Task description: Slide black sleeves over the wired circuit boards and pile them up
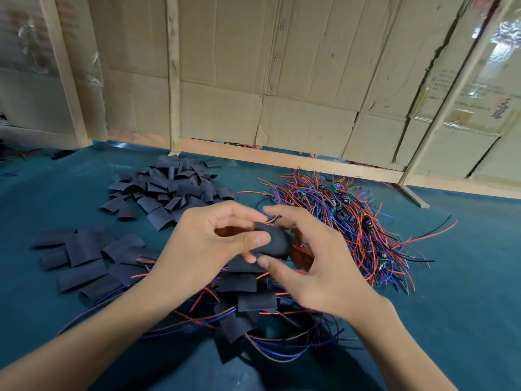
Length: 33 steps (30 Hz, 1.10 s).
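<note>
Left hand [208, 238]: pinching one end of a black sleeve [275, 241] between thumb and curled fingers, holding it above the tabletop [451, 292].
Right hand [313, 258]: half curled around the sleeve's other end, thumb reaching under it and forefinger arching over it; whether the fingers are touching the sleeve is hard to tell.
Sleeve in the hands: sitting between both hands, bulging open; any board inside is hidden.
Finished pile [248, 303]: lying just below the hands, sleeved pieces trailing red and blue wires.
Loose wired boards [346, 218]: lying in a tangled heap beyond the right hand.
Empty sleeves [169, 190]: lying heaped beyond the left hand.
Flat sleeves [84, 258]: spreading out beside the left wrist.
Cardboard wall [282, 80]: standing behind both heaps.
</note>
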Each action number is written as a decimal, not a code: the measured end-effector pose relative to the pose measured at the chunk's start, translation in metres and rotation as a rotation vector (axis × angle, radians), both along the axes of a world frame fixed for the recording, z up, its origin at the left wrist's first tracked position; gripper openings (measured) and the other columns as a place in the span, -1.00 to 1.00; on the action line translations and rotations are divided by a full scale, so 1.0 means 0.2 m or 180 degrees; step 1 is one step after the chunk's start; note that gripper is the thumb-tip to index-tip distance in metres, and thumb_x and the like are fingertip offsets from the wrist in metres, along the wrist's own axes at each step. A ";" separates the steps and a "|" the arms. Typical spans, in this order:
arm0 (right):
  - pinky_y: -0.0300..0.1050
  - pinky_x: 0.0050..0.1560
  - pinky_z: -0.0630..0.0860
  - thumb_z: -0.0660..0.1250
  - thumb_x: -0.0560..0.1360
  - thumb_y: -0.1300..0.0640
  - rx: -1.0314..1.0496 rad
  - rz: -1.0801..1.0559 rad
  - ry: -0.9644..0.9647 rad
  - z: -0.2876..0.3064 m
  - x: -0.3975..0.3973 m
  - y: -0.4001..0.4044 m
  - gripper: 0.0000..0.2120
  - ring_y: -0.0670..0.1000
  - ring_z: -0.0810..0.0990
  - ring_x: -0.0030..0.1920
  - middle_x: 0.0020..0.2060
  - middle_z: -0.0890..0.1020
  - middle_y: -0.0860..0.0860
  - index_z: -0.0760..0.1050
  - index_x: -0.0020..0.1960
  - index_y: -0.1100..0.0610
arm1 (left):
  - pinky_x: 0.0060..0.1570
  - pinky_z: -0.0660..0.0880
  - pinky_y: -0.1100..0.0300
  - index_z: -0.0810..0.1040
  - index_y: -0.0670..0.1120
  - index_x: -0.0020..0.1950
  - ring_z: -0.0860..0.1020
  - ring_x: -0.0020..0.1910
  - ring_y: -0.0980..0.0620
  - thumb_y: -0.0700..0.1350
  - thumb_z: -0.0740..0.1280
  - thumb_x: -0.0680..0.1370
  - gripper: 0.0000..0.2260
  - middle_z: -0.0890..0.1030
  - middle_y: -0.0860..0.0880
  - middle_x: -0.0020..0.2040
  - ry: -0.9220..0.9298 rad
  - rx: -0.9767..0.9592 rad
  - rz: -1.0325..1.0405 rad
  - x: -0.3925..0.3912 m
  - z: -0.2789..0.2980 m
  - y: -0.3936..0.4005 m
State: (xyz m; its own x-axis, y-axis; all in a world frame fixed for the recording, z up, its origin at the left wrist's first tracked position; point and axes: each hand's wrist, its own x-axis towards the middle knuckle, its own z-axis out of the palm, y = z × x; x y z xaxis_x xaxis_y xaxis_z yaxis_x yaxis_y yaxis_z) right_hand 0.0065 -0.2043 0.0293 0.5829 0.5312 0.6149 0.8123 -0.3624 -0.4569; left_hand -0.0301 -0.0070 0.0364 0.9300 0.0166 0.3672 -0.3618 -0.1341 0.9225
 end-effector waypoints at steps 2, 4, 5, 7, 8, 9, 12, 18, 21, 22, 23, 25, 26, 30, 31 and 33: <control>-0.38 -0.08 0.41 0.56 0.41 0.16 0.0020 -0.0119 -0.0068 0.00 0.01 0.00 -0.45 -0.06 0.58 -0.10 0.06 0.57 -0.13 0.49 0.35 0.00 | -0.10 0.58 0.33 0.71 0.14 -0.02 0.71 -0.23 0.01 -0.11 0.55 0.37 -0.77 0.72 0.04 -0.08 0.0146 0.0043 -0.0105 0.01 0.01 0.02; -0.39 -0.18 0.37 0.55 0.43 0.17 0.0001 -0.0222 -0.0235 -0.01 0.02 -0.01 -0.52 -0.04 0.50 -0.25 -0.04 0.54 -0.10 0.54 0.31 0.04 | -0.08 0.53 0.43 0.71 0.19 0.01 0.69 -0.14 0.14 -0.15 0.56 0.39 -0.71 0.72 0.10 -0.08 0.0204 0.0245 -0.0163 0.01 0.03 0.04; -0.37 -0.19 0.37 0.55 0.44 0.18 0.0004 -0.0263 -0.0336 -0.02 0.03 -0.01 -0.55 -0.05 0.47 -0.28 -0.07 0.53 -0.08 0.56 0.30 0.09 | -0.10 0.50 0.46 0.71 0.21 0.01 0.69 -0.15 0.17 -0.16 0.56 0.39 -0.69 0.72 0.13 -0.09 0.0226 0.0328 -0.0144 0.01 0.03 0.05; -0.31 -0.16 0.43 0.54 0.45 0.16 0.0046 -0.0327 -0.0504 -0.03 0.03 -0.01 -0.58 -0.02 0.51 -0.26 -0.08 0.55 -0.03 0.58 0.28 0.16 | -0.12 0.50 0.46 0.71 0.20 0.03 0.69 -0.21 0.14 -0.17 0.56 0.40 -0.69 0.72 0.12 -0.12 0.0310 0.0523 -0.0102 0.01 0.05 0.07; -0.28 -0.12 0.46 0.53 0.46 0.14 0.0074 -0.0346 -0.0560 -0.03 0.04 -0.02 -0.59 -0.01 0.54 -0.21 -0.07 0.57 0.00 0.58 0.27 0.18 | -0.14 0.50 0.44 0.70 0.19 0.02 0.69 -0.27 0.10 -0.17 0.55 0.41 -0.70 0.71 0.12 -0.14 0.0306 0.0734 -0.0038 0.02 0.06 0.08; -0.27 -0.07 0.47 0.52 0.46 0.12 0.0093 -0.0358 -0.0584 -0.03 0.04 -0.02 -0.59 -0.02 0.56 -0.16 -0.06 0.59 0.01 0.59 0.27 0.20 | -0.18 0.51 0.43 0.71 0.17 0.00 0.68 -0.33 0.08 -0.17 0.55 0.42 -0.73 0.71 0.13 -0.17 0.0240 0.0994 0.0087 0.02 0.06 0.09; -0.26 0.00 0.48 0.51 0.46 0.08 0.0119 -0.0380 -0.0502 -0.03 0.04 -0.02 -0.60 -0.05 0.58 -0.09 -0.05 0.61 0.01 0.60 0.24 0.20 | -0.28 0.50 0.40 0.73 0.12 -0.09 0.63 -0.42 0.10 -0.17 0.52 0.45 -0.83 0.66 0.12 -0.22 -0.0044 0.1361 0.0439 0.02 0.07 0.12; -0.20 -0.02 0.54 0.50 0.46 0.00 0.0210 -0.0437 -0.0152 -0.04 0.05 -0.02 -0.62 -0.08 0.62 -0.11 -0.07 0.67 -0.06 0.63 0.21 0.15 | -0.22 0.61 0.22 0.72 -0.03 -0.14 0.64 -0.40 -0.03 -0.27 0.46 0.50 -0.86 0.68 -0.10 -0.28 0.0033 0.0364 0.0438 0.04 0.10 0.17; -0.17 0.00 0.59 0.53 0.44 0.00 0.0320 -0.0568 0.0099 -0.05 0.05 -0.01 -0.63 -0.12 0.66 -0.13 -0.08 0.71 -0.09 0.64 0.18 0.15 | -0.20 0.63 0.15 0.73 -0.08 -0.13 0.64 -0.32 -0.06 -0.22 0.47 0.44 -0.93 0.66 -0.11 -0.27 0.0200 -0.0269 0.0205 0.04 0.11 0.18; -0.18 0.00 0.59 0.53 0.44 0.02 0.0393 -0.0560 0.0229 -0.05 0.05 -0.01 -0.65 -0.13 0.67 -0.13 -0.09 0.72 -0.11 0.64 0.16 0.14 | -0.17 0.63 0.13 0.73 -0.09 -0.11 0.63 -0.28 -0.05 -0.17 0.47 0.41 -0.91 0.65 -0.10 -0.27 0.0239 -0.0403 0.0104 0.04 0.11 0.18; -0.19 0.01 0.59 0.54 0.44 0.04 0.0499 -0.0517 0.0394 -0.05 0.04 -0.01 -0.68 -0.12 0.68 -0.13 -0.11 0.73 -0.12 0.64 0.14 0.14 | -0.16 0.62 0.13 0.73 -0.10 -0.09 0.63 -0.26 -0.03 -0.12 0.48 0.37 -0.85 0.64 -0.09 -0.27 0.0278 -0.0523 0.0005 0.04 0.10 0.17; -0.13 0.01 0.60 0.56 0.44 0.10 0.0727 -0.0408 0.0743 -0.05 0.04 0.00 -0.74 -0.04 0.69 -0.14 -0.14 0.73 -0.08 0.64 0.08 0.13 | -0.15 0.59 0.14 0.73 -0.13 -0.07 0.61 -0.24 -0.02 -0.07 0.50 0.33 -0.77 0.63 -0.11 -0.24 0.0308 -0.0742 -0.0161 0.03 0.10 0.16; -0.08 0.02 0.61 0.56 0.44 0.12 0.0814 -0.0365 0.0887 -0.04 0.04 0.00 -0.77 0.01 0.69 -0.14 -0.14 0.73 -0.06 0.63 0.06 0.12 | -0.16 0.58 0.15 0.73 -0.15 -0.06 0.60 -0.23 -0.02 -0.06 0.51 0.31 -0.74 0.62 -0.12 -0.23 0.0308 -0.0850 -0.0234 0.03 0.09 0.15; -0.02 0.02 0.61 0.55 0.45 0.14 0.0858 -0.0301 0.1024 -0.03 0.05 -0.01 -0.80 0.07 0.68 -0.13 -0.15 0.72 -0.02 0.62 0.04 0.11 | -0.15 0.57 0.17 0.72 -0.20 -0.07 0.57 -0.25 -0.02 -0.10 0.50 0.32 -0.75 0.60 -0.14 -0.24 0.0278 -0.1180 -0.0393 0.03 0.09 0.14; -0.05 0.02 0.61 0.54 0.46 0.13 0.0756 -0.0318 0.0906 -0.03 0.05 -0.01 -0.79 0.03 0.69 -0.13 -0.14 0.72 -0.04 0.61 0.05 0.11 | -0.14 0.57 0.17 0.71 -0.21 -0.06 0.56 -0.25 -0.02 -0.12 0.49 0.34 -0.76 0.59 -0.13 -0.24 0.0278 -0.1229 -0.0430 0.04 0.09 0.14; -0.10 0.03 0.61 0.51 0.48 0.09 0.0509 -0.0390 0.0537 -0.04 0.05 -0.02 -0.77 -0.05 0.69 -0.10 -0.12 0.72 -0.07 0.61 0.10 0.12 | -0.12 0.58 0.15 0.69 -0.22 -0.06 0.56 -0.24 -0.01 -0.17 0.44 0.39 -0.82 0.58 -0.11 -0.24 0.0302 -0.1334 -0.0499 0.04 0.08 0.13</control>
